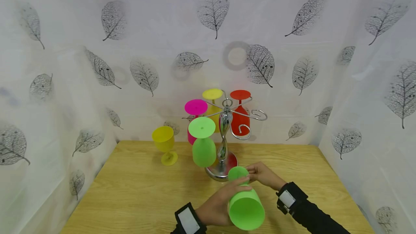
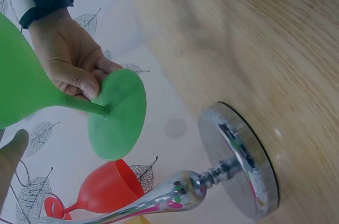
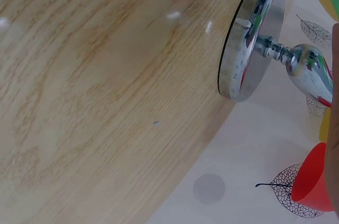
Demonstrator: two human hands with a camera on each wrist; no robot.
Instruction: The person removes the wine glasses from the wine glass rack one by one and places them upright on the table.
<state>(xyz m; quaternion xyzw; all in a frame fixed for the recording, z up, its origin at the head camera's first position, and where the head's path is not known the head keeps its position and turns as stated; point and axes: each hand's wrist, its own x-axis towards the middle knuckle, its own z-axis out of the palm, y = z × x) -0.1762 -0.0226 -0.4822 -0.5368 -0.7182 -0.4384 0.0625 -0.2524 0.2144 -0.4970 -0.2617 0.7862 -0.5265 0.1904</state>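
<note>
Both hands are on a light green plastic goblet (image 1: 246, 210), tilted with its mouth toward me and its foot toward the metal stand (image 1: 224, 127). My left hand (image 1: 221, 203) grips it from the left, fingers over the stem and the top of the bowl. On the far side, my right hand (image 1: 264, 175) pinches the rim of the round foot (image 2: 117, 115) between thumb and fingers, as the left wrist view shows. Only a strip of the left hand (image 2: 11, 155) appears there. In the right wrist view the goblet is out of sight.
Upside down on the stand's wire arms hang a green goblet (image 1: 204, 151), a magenta one (image 1: 196, 107), a yellow one (image 1: 212, 94) and a red one (image 1: 240, 120). Curled wire arms (image 1: 260, 115) reach right. Another yellow goblet (image 1: 164, 140) stands upright at left, near the leaf-patterned curtain (image 1: 143, 28).
</note>
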